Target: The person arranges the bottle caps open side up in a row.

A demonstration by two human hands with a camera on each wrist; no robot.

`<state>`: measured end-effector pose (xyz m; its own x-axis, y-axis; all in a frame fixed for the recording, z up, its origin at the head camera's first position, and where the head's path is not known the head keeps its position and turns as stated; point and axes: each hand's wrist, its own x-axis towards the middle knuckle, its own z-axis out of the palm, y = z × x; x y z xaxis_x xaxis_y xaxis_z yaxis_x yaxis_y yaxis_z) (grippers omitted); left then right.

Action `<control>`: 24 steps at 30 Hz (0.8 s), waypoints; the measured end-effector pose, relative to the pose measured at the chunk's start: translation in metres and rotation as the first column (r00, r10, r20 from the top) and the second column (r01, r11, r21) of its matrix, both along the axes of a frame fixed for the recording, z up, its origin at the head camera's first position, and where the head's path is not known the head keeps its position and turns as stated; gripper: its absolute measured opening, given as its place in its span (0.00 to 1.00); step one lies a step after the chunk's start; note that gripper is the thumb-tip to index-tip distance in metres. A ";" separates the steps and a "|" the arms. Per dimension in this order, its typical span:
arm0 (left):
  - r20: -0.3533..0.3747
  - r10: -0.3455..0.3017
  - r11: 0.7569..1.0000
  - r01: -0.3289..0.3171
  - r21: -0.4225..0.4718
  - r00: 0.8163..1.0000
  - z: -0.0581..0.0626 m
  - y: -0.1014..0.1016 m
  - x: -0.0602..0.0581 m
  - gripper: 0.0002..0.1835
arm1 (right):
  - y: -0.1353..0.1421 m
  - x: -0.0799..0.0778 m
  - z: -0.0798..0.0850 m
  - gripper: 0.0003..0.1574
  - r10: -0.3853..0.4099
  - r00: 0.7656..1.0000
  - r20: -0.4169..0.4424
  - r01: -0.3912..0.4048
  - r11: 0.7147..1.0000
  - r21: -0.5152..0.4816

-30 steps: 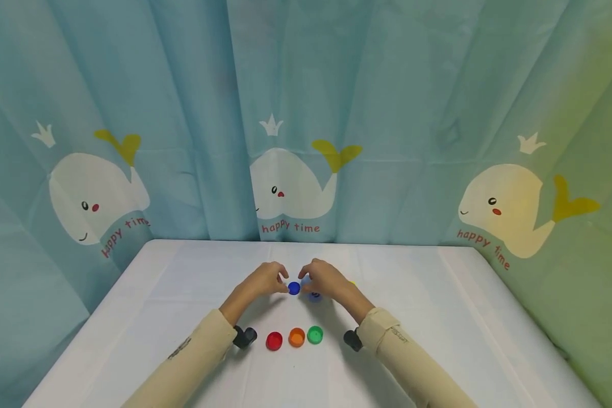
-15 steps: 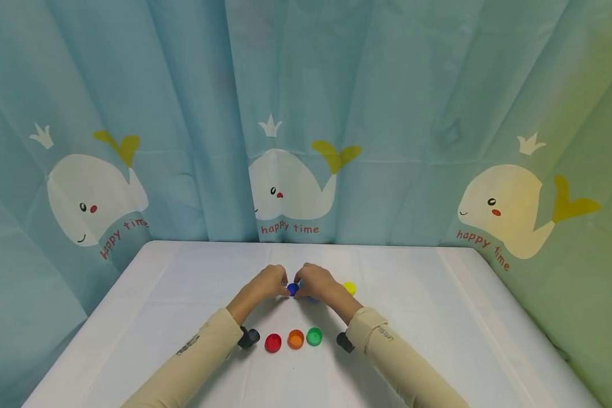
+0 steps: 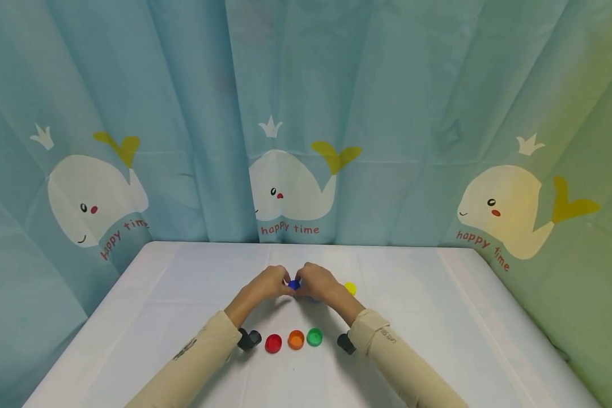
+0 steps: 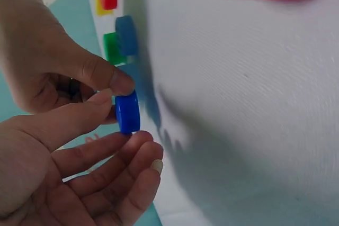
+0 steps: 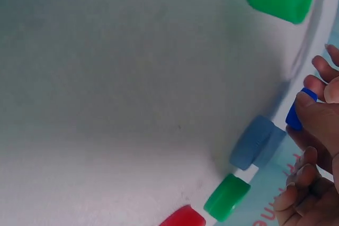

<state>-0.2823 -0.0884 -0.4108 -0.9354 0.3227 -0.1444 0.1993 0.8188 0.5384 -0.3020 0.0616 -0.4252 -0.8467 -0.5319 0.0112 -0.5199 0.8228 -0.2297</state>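
Observation:
Between my two hands is a small round dark blue bottle cap [image 3: 293, 284], in the back middle of the table. My left hand [image 3: 270, 281] pinches it from the left, with thumb and index finger at its edge; the other fingers spread loosely in the left wrist view. From the other side my right hand [image 3: 317, 283] pinches the cap [image 4: 127, 114], its thumb on the rim and its other fingers curled. A shadow under the cap suggests it is off the cloth. Pale blue caps [image 5: 257, 142] lie beside and partly under my right hand.
Red [image 3: 273, 343], orange [image 3: 296, 339] and green [image 3: 314, 337] caps lie in a row nearer to me, open side up. A yellow piece [image 3: 350, 289] sits right of my right hand. Black wrist cameras [image 3: 345, 343] hang below the sleeves. A whale-print curtain [image 3: 398, 113] backs the table.
Both hands have come together from either side and taken hold of the blue cap. It has tilted and shifted slightly. The other caps stay in place.

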 end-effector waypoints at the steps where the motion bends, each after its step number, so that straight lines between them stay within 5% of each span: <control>1: 0.006 0.002 1.000 -0.003 0.021 1.000 0.001 0.000 0.001 0.14 | 0.002 0.000 0.001 0.17 0.002 1.000 -0.011 -0.002 1.000 -0.013; 11: -0.055 0.060 0.974 -0.047 0.220 0.997 0.002 0.006 0.008 0.13 | 0.020 0.009 0.010 0.15 0.022 1.000 -0.016 -0.025 0.980 -0.196; 19: -0.149 0.110 0.925 -0.047 0.377 0.983 0.004 0.018 0.017 0.16 | 0.033 0.021 0.020 0.15 -0.021 1.000 0.017 0.026 0.924 -0.381; 24: -0.132 0.145 0.894 -0.073 0.442 0.981 0.007 0.022 0.021 0.13 | 0.038 0.028 0.028 0.16 -0.020 0.999 0.027 0.030 0.904 -0.426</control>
<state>-0.2617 -0.0666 -0.4035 -0.9670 0.2141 0.1380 0.2340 0.5327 0.8133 -0.2743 0.0994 -0.3968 -0.8623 -0.4591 0.2136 -0.4914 0.6567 -0.5721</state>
